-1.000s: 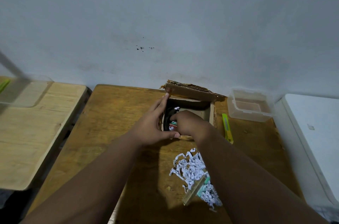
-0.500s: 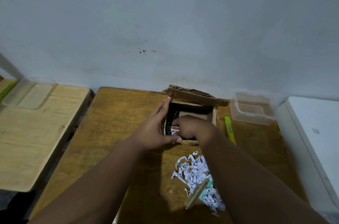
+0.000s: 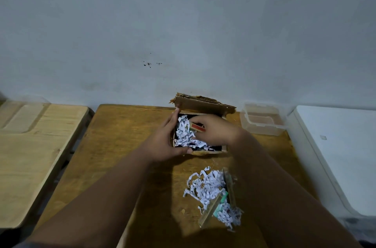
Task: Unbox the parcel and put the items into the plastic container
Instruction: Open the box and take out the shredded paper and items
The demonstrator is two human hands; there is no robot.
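Note:
An open cardboard parcel box (image 3: 203, 103) stands at the far middle of the brown table, its flap up against the wall. White shredded paper (image 3: 186, 134) fills its left part. My left hand (image 3: 164, 142) holds the box's left side and near corner, fingers straight along the wall, thumb on the near edge. Over the box, my right hand (image 3: 215, 131) grips a small flat item with a red stripe (image 3: 198, 127). The clear plastic container (image 3: 262, 120) sits to the right of the box and holds nothing visible.
A pile of shredded paper (image 3: 207, 185) with a strip of tape and cardboard (image 3: 213, 210) lies on the table (image 3: 122, 136) nearer to me. A lighter wooden table (image 3: 34, 146) stands at the left, a white surface (image 3: 337, 146) at the right.
My right hand has risen out of the box with the red-striped item. Shredded paper now shows inside the box. The yellow cutter beside the box is hidden behind my right arm.

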